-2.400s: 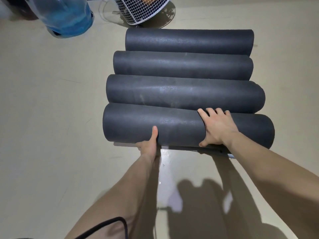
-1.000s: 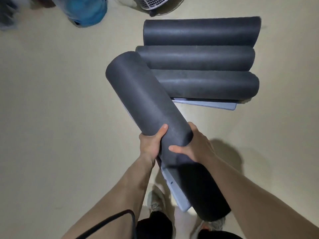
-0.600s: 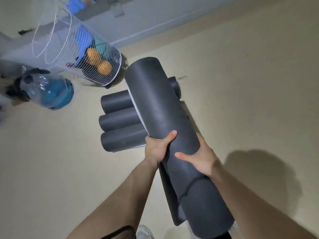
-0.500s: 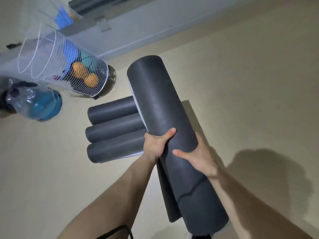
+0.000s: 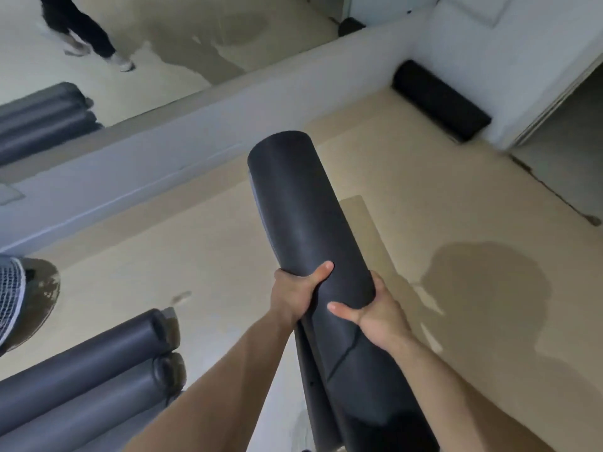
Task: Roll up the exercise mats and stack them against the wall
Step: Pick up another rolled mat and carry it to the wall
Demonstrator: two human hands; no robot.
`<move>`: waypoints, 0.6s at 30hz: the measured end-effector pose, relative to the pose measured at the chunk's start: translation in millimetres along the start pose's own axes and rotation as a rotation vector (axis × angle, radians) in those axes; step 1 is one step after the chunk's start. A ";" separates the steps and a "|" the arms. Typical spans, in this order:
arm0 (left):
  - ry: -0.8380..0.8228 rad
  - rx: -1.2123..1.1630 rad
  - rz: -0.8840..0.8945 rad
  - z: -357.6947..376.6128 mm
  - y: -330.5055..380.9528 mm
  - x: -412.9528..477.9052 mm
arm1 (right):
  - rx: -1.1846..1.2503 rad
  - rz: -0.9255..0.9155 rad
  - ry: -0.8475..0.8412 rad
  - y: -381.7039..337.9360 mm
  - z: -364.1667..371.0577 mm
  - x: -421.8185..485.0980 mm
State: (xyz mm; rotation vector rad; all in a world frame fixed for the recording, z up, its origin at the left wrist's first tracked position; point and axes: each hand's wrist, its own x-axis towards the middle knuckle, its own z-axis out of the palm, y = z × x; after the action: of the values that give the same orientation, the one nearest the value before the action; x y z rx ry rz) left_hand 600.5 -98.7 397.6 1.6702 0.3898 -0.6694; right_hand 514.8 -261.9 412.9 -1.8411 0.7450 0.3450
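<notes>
Head view: carry step. Rolled mat is off the floor, tilted up. Left hand and right hand are both curled round its middle, and the loose outer flap hangs below. One stacked mat lies against the wall in the floor's far right corner. Next, likely: carry it there and lay it alongside, flap down so it stays rolled.

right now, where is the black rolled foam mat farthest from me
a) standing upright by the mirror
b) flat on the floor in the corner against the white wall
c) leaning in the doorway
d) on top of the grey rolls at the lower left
B: the black rolled foam mat lies flat on the beige floor in the far corner, its long side along the white wall, well beyond the dark grey rolled mat being carried.
</notes>
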 end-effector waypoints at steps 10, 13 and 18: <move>-0.007 0.113 -0.044 220.7 156.6 225.8 | 0.036 0.064 0.057 -44.2 -204.1 256.3; -0.004 0.085 -0.055 281.5 206.2 289.5 | 0.017 0.047 0.031 -59.7 -262.0 340.2; -0.014 0.033 -0.057 376.8 276.7 406.6 | -0.084 0.047 0.034 -94.4 -350.8 483.6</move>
State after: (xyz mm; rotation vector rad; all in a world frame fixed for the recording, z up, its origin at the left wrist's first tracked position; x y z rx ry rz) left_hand 999.7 -566.5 322.2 1.6903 0.4188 -0.7330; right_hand 905.2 -719.3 349.1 -1.9146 0.8089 0.3804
